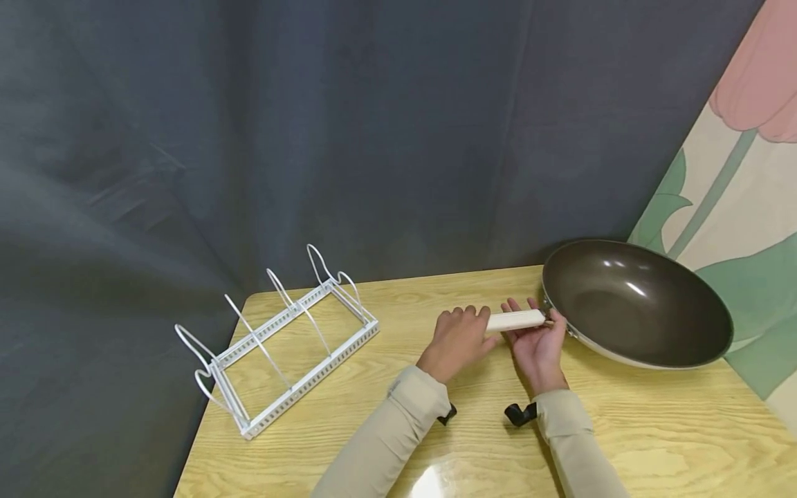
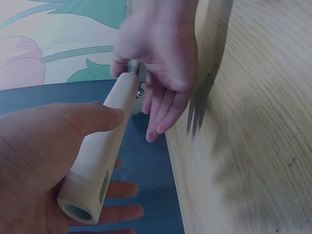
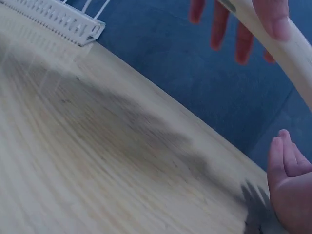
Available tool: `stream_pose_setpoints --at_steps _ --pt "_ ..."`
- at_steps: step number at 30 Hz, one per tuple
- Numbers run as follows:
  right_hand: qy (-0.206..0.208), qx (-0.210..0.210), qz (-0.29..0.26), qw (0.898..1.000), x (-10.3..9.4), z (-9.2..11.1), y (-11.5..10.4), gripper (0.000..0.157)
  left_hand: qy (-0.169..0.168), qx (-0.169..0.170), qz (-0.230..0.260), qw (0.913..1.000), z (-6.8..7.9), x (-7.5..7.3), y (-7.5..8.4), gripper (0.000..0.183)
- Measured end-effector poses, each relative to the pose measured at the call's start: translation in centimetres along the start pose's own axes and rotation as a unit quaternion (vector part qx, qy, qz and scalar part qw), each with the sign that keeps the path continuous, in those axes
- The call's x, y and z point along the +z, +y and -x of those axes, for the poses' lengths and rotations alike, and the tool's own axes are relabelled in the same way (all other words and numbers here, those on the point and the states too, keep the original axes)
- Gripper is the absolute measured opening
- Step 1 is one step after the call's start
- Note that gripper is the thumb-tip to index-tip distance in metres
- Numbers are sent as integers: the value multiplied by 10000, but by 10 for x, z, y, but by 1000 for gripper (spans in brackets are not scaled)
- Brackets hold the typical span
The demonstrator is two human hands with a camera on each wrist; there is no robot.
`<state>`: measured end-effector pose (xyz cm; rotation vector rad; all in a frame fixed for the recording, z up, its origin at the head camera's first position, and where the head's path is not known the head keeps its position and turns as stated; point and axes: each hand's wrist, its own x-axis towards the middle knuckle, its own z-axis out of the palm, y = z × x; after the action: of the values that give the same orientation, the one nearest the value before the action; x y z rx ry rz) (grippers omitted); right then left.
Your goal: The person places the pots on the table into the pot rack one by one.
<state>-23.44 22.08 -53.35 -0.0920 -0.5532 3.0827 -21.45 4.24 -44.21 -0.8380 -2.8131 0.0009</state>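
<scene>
A deep wok with a dark brown inside and a long cream handle is at the right of the head view, its bowl tilted. My left hand grips the outer half of that handle, thumb laid across the top and fingers beneath, as the left wrist view shows. Close to the bowl, my right hand has its palm turned up under the handle's neck. Its thumb lies at the metal joint, and its fingers extend fairly straight below the handle.
A white metal rack with several upright wire dividers stands on the left part of the wooden table. Dark curtain hangs along the back edge. A flower-patterned panel is behind the wok at the right.
</scene>
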Motion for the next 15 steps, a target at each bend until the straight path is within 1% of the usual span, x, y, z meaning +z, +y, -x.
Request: stream_pose_setpoints --at_steps 4,8,11,15 --pt "41 -5 -241 9997 -4 -4 -3 67 -264 -73 135 9995 -3 -3 2 49" --pt "-35 131 -678 9976 -4 -9 0 68 -620 -349 175 9973 -3 -3 4 48" --pt "54 166 -907 9957 -2 -11 2 70 -796 -509 297 9951 -3 0 5 46" --pt "286 52 -997 9946 2 -12 3 69 -920 -454 566 9931 -5 6 4 47"
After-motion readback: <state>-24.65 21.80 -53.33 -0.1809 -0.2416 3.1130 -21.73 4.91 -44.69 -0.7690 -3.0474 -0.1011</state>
